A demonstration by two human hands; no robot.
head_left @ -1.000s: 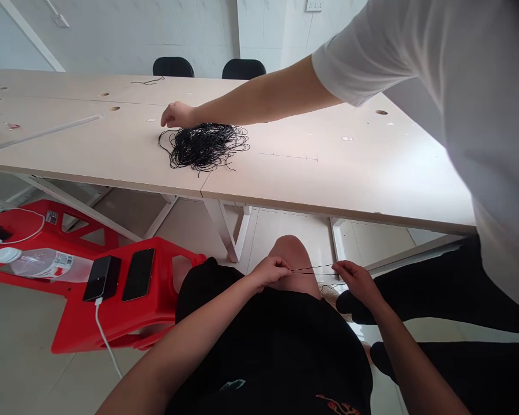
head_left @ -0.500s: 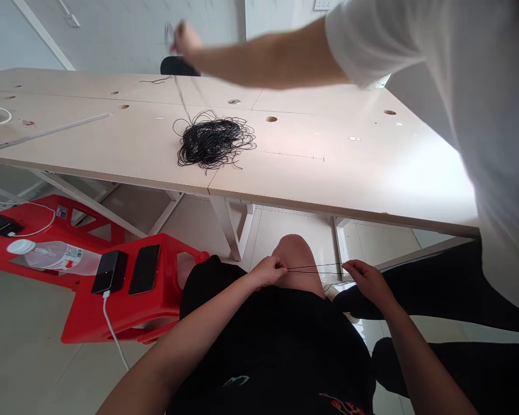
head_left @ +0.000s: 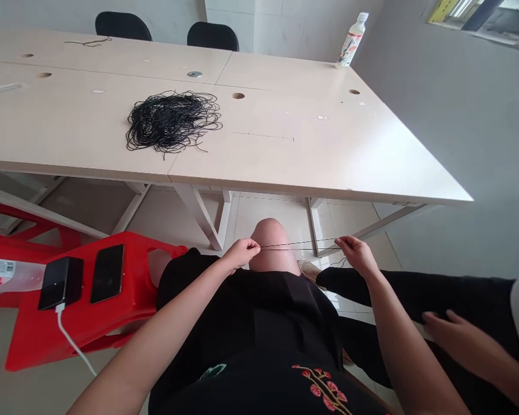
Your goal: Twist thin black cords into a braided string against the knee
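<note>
A thin black cord [head_left: 300, 243] stretches in two strands between my hands, above my bare knee. My left hand [head_left: 242, 253] pinches one end of the strands with closed fingers. At the other end, my right hand [head_left: 355, 252] grips the cord between thumb and fingers, and a loose tail hangs below it. On the table beyond lies a tangled heap of black cord [head_left: 170, 121], apart from my hands.
The pale table [head_left: 259, 158] spans the view ahead. A bottle [head_left: 352, 43] stands at its far right. Left of me, a red stool [head_left: 142, 282] bears a phone [head_left: 107, 274] and a power bank [head_left: 61, 282]. A co-worker's hand [head_left: 462, 340] is close on my right.
The co-worker's arm has withdrawn from over the table and is now low at my right. My view has turned rightward. My hands still hold the cord stretched.
</note>
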